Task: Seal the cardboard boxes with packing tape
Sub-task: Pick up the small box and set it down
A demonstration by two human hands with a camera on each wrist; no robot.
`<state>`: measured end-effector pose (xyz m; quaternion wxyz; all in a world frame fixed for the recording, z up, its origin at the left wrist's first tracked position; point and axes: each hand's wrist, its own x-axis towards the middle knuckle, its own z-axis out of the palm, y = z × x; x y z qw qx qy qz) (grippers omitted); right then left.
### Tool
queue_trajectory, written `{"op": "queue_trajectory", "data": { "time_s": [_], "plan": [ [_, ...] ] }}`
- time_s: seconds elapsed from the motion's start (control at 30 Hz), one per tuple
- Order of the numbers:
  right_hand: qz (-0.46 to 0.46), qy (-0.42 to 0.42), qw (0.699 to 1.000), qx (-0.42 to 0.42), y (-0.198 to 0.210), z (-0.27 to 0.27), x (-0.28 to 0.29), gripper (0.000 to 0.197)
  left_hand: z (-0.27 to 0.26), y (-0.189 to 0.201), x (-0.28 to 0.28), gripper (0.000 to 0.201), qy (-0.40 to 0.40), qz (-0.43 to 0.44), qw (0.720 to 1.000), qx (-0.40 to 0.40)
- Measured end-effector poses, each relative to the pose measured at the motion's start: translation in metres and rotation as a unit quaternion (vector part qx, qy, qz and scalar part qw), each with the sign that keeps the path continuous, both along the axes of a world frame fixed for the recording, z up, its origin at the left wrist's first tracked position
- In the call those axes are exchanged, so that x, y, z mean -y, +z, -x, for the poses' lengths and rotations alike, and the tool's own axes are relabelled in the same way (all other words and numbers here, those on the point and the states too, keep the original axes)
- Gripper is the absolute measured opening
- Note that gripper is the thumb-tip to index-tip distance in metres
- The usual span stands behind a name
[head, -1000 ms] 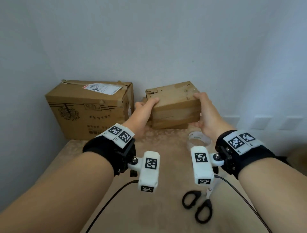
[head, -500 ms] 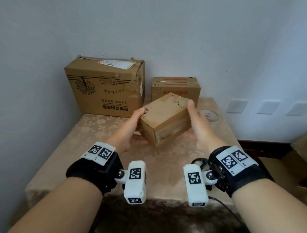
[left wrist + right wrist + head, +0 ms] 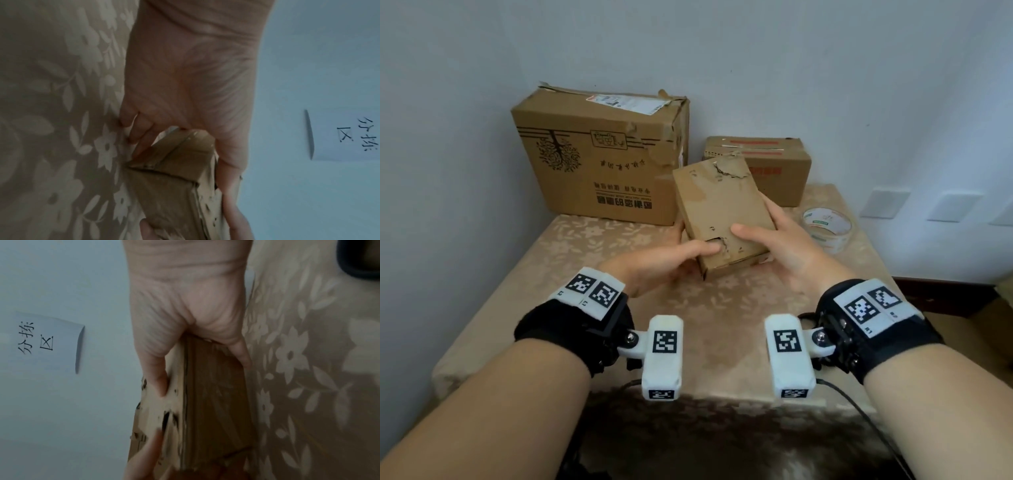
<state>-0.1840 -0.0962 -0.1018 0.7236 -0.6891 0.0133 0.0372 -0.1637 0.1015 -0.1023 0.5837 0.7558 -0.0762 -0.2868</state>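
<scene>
- I hold the small box just above the bench, near its middle.
- Left hand clamps the near left corner; right hand clamps the right side, thumbs on top.
- The card looks light, worn and torn: I judge it crushes easily, so grip edges, not panels.
- Tape roll lies on the bench, right of the box.

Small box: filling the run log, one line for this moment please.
small box | held by left hand and right hand | tape roll untouched
</scene>
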Motion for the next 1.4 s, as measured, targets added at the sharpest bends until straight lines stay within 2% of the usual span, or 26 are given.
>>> {"op": "queue_trajectory", "data": {
  "time_s": [0.03, 0.07, 0.13, 0.2, 0.23, 0.3, 0.37, 0.4, 0.47, 0.53, 0.63, 0.7, 0.77, 0.83, 0.9, 0.97, 1.03, 1.1, 1.2, 1.27, 1.33, 1.4],
  "plan": [
    [0.001, 0.005, 1.0, -0.01, 0.002, 0.001, 0.003, 0.07, 0.001, 0.003, -0.003, 0.094, -0.006, -0.015, 1.0, 0.0],
    [0.003, 0.006, 1.0, -0.018, 0.005, 0.002, 0.007, 0.066, 0.002, 0.007, -0.007, 0.104, 0.003, -0.024, 1.0, 0.004],
    [0.016, -0.005, 0.999, -0.033, 0.009, 0.001, 0.014, 0.058, 0.0, 0.012, -0.015, 0.121, 0.071, -0.012, 0.997, 0.036],
    [0.029, 0.001, 0.999, -0.046, 0.012, 0.001, 0.018, 0.052, -0.006, 0.014, -0.023, 0.105, 0.159, 0.054, 0.984, 0.058],
    [0.033, 0.014, 0.998, -0.051, 0.012, 0.003, 0.018, 0.052, -0.007, 0.014, -0.026, 0.094, 0.173, 0.078, 0.98, 0.054],
    [0.03, 0.03, 0.998, -0.044, 0.012, 0.006, 0.016, 0.049, -0.001, 0.016, -0.027, 0.079, 0.114, 0.051, 0.992, 0.019],
    [0.011, 0.006, 1.0, -0.021, 0.013, 0.009, 0.014, 0.035, 0.006, 0.013, -0.024, 0.074, 0.039, -0.011, 0.999, -0.022],
    [0.0, -0.019, 1.0, -0.014, 0.014, 0.008, 0.013, 0.029, 0.008, 0.01, -0.022, 0.074, 0.031, -0.018, 0.999, -0.025],
    [-0.018, -0.067, 0.998, -0.015, 0.013, 0.004, 0.013, 0.033, 0.007, 0.008, -0.018, 0.072, 0.069, 0.01, 0.997, -0.01],
    [-0.012, -0.088, 0.996, -0.028, 0.013, -0.001, 0.014, 0.041, 0.003, 0.011, -0.015, 0.06, 0.124, 0.04, 0.991, 0.015],
    [0.038, -0.051, 0.996, -0.065, 0.009, -0.003, 0.013, 0.037, -0.004, 0.013, -0.014, 0.047, 0.205, 0.036, 0.978, 0.021],
    [0.063, -0.028, 0.993, -0.095, 0.005, -0.002, 0.011, 0.029, -0.007, 0.011, -0.016, 0.052, 0.215, 0.007, 0.976, 0.007],
    [0.083, -0.023, 0.989, -0.119, 0.004, 0.002, 0.008, 0.026, -0.011, 0.007, -0.019, 0.069, 0.221, -0.031, 0.975, 0.008],
    [0.114, -0.026, 0.986, -0.121, 0.004, 0.005, 0.003, 0.021, -0.008, 0.005, -0.016, 0.079, 0.222, -0.082, 0.969, 0.071],
    [0.149, -0.047, 0.984, -0.085, 0.004, 0.006, 0.0, 0.016, 0.0, 0.007, -0.011, 0.078, 0.173, -0.173, 0.95, 0.192],
    [0.206, -0.086, 0.975, -0.016, 0.005, 0.004, 0.0, 0.019, 0.004, 0.009, -0.004, 0.071, 0.09, -0.268, 0.911, 0.301],
    [0.249, -0.095, 0.963, 0.039, 0.007, 0.001, 0.003, 0.016, 0.004, 0.01, 0.0, 0.069, 0.012, -0.367, 0.863, 0.347],
    [0.268, -0.074, 0.959, 0.056, 0.011, 0.002, 0.006, 0.011, 0.002, 0.009, 0.002, 0.076, -0.024, -0.423, 0.835, 0.351],
    [0.292, -0.046, 0.953, 0.071, 0.017, 0.008, 0.006, 0.008, 0.0, 0.009, 0.005, 0.08, -0.022, -0.442, 0.818, 0.366],
    [0.344, -0.052, 0.934, 0.085, 0.019, 0.009, 0.005, 0.006, -0.002, 0.01, 0.006, 0.075, -0.021, -0.45, 0.807, 0.381],
    [0.37, -0.069, 0.923, 0.082, 0.021, 0.006, 0.004, 0.018, -0.003, 0.011, 0.01, 0.065, -0.038, -0.44, 0.795, 0.415],
    [0.361, -0.062, 0.928, 0.064, 0.02, 0.005, 0.002, 0.023, -0.001, 0.012, 0.014, 0.055, -0.061, -0.411, 0.79, 0.451]
  ]
}}
